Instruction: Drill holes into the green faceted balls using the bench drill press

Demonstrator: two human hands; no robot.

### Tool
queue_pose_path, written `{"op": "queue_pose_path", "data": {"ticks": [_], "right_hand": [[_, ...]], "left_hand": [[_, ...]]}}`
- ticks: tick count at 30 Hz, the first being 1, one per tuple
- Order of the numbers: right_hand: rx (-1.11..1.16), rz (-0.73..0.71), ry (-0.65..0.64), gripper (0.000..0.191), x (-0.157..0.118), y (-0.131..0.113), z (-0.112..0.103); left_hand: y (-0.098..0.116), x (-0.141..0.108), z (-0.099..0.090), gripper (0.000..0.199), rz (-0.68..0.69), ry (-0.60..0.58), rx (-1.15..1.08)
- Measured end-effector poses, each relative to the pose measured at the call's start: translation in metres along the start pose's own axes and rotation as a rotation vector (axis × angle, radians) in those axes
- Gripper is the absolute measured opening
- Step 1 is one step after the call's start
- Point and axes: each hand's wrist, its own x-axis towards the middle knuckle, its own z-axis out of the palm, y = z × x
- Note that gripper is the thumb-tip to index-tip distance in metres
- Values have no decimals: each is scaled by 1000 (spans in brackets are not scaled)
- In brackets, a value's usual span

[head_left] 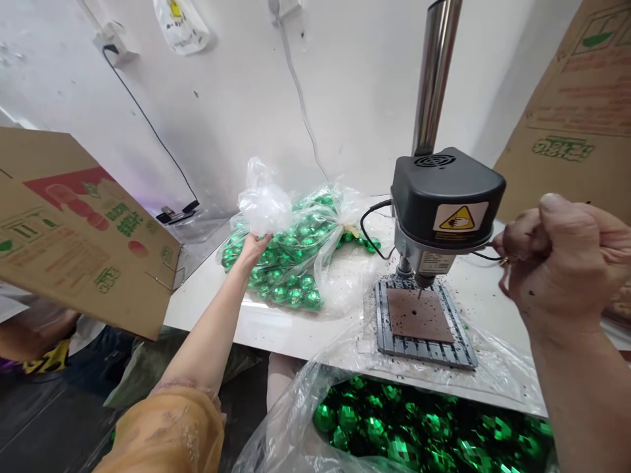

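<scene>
My left hand reaches over a clear bag of shiny green mirrored balls. Its fingers close on a bunched, puffed-up clear plastic bag above those balls. On the right, my right hand is a fist beside the black motor housing of a small bench drill press; what it grips is hidden, though a bit of thin wire or cord shows by its fingers. The drill bit points down at a brown board on the slotted metal base. Nearest me, more green balls fill an open clear bag.
A cardboard box stands on the left, and another carton rises at the right. Dark shavings litter the white table around the drill base. A black cable curves beside the drill. Part of another person shows at lower left.
</scene>
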Motion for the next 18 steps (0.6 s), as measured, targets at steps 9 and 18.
{"op": "queue_pose_path", "data": {"ticks": [9,18], "right_hand": [[-49,50,66,43,-1,-6,9],[-8,-59,33,41,1,0,8]], "left_hand": [[90,24,34,36,184,-238,-615],[92,43,21,26,-2,-56,-965]]}}
